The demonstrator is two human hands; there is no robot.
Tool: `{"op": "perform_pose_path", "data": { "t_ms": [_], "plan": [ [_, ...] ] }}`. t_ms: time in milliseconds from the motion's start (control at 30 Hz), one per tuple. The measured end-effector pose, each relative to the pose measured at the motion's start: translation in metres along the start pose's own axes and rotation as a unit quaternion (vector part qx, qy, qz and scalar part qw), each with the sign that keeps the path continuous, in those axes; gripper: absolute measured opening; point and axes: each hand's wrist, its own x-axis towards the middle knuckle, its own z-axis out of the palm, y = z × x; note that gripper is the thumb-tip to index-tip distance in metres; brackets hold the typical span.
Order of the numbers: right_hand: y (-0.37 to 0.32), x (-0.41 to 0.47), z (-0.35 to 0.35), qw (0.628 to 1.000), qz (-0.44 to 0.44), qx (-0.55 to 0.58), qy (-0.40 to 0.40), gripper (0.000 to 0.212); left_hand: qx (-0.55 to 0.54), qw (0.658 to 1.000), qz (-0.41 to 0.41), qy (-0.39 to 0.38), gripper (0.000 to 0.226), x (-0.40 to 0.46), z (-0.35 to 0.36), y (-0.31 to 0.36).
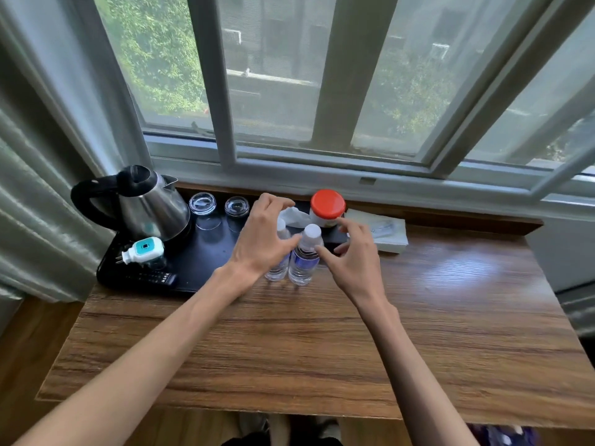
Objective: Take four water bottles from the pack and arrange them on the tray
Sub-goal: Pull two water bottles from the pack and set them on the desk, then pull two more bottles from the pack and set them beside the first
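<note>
Two water bottles (296, 259) stand upright — left hand (260, 236), right hand (354, 252) flanking.

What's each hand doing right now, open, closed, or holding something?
Left hand: open, fingers spread beside the two water bottles, not gripping.
Right hand: open, fingers curled loosely near the bottles, holding nothing.

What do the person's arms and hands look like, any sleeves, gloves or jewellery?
Both forearms are bare to the frame's edge, with no sleeves in view. The left hand and right hand wear no gloves, and no rings, watch or bracelet show on fingers or wrists.
</note>
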Motion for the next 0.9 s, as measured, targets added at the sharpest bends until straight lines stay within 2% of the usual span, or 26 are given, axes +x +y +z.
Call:
{"op": "perform_pose_path", "data": {
  "t_ms": [167, 300, 500, 700, 900],
  "plan": [
    [0.031, -0.022, -0.050, 0.998, 0.031, 0.035, 0.034, 0.064, -0.013, 0.997, 0.059, -0.041, 0.050, -0.012, 0.028, 0.053],
    [0.075, -0.049, -0.102, 0.996, 0.076, 0.033, 0.040, 0.066, 0.008, 0.985, 0.095, -0.145, 0.059, -0.025, 0.077, 0.098],
    [0.159, -0.119, -0.191, 0.987, 0.156, 0.018, 0.031, 0.071, 0.065, 0.941, 0.134, -0.304, 0.070, -0.046, 0.169, 0.171],
    [0.241, -0.200, -0.260, 0.963, 0.257, 0.030, 0.076, 0.074, 0.103, 0.895, 0.188, -0.391, 0.071, -0.076, 0.253, 0.242],
    [0.307, -0.258, -0.303, 0.923, 0.353, 0.055, 0.142, 0.072, 0.114, 0.852, 0.235, -0.454, 0.072, -0.104, 0.331, 0.306]
  ]
}}
